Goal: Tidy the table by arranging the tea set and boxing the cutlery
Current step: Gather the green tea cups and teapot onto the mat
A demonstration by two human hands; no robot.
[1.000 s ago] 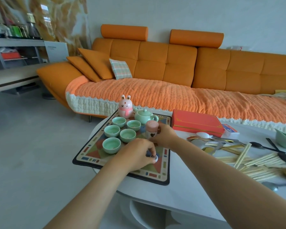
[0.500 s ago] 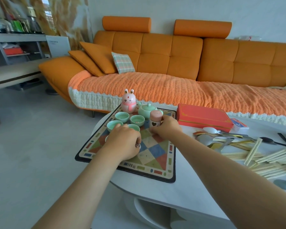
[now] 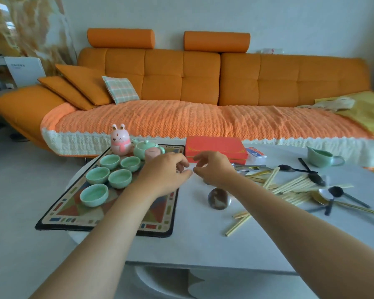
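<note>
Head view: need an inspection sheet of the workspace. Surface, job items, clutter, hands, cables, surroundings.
Surface: white table, with a patterned mat at its left end.
Job's things: five green cups and the teapot on the mat; green pitcher far right, off the mat; red box closed at the far edge; chopsticks and spoons loose on the right.
Clutter: pink rabbit figure on the mat; dark round object on bare table; small card box beside the red box.
Hands: left hand and right hand hover with curled fingertips nearly meeting; cannot tell if either holds anything.
Cables: nothing seen.
Surroundings: orange sofa behind the table.
</note>
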